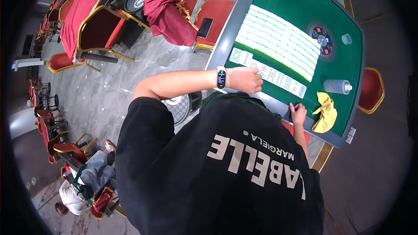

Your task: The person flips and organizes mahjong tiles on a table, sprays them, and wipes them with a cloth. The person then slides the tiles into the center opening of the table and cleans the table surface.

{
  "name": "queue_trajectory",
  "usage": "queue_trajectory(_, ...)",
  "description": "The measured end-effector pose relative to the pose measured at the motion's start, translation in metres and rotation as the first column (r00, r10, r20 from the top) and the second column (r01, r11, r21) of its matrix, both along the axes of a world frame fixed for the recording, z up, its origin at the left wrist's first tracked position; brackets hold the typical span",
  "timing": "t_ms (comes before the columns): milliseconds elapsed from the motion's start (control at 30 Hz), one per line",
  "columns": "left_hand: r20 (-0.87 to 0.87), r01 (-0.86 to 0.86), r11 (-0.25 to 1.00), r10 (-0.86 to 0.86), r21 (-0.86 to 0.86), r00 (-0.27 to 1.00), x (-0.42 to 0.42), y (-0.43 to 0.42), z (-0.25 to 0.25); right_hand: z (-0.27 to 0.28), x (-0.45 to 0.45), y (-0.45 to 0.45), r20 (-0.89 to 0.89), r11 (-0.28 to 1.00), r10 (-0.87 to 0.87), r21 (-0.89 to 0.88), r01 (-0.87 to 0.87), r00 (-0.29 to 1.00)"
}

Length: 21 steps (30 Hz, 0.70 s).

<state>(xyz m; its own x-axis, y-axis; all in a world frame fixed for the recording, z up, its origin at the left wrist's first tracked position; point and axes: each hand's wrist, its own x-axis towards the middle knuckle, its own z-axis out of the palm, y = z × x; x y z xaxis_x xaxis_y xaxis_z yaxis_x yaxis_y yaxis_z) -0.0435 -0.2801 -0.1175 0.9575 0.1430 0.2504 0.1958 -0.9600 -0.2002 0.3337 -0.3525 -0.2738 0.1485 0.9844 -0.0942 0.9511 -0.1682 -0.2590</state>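
Nearest, the wearer's black T-shirt [244, 169] with inverted white lettering covers the near edge of the counter [278, 13], green-topped and grey-rimmed. The left hand [246, 80], banded at the wrist by a pale-strapped watch [221, 78], is over the row of white face-up mahjong tiles [283, 80]; its fingers are curled together, and whether they grip a tile cannot be told. It hides part of that row. The right hand [298, 113] is at the grey rim, fingers slightly apart. Near it lies a crumpled yellow cloth [324, 113], with a silver spray can [335, 86] on its side just beyond; its label is unreadable.

Past the row stands the block of white-and-green tiles [278, 39]. Beside it sits a round black dial unit [321, 41], then a small clear cup [346, 39], contents indistinct. Off the counter, a black phone [205, 28] lies on a red chair [217, 15]. Far off, seated figures [98, 169] are partly cut off by furniture.
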Motion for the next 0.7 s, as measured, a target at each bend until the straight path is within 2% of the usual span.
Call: queue_trajectory(700,-0.009,0.008,1.0,-0.008,-0.006,1.0,0.002,-0.012,0.011,-0.003,0.0,0.002,0.013,0.999,-0.03,-0.045,0.03,0.999)
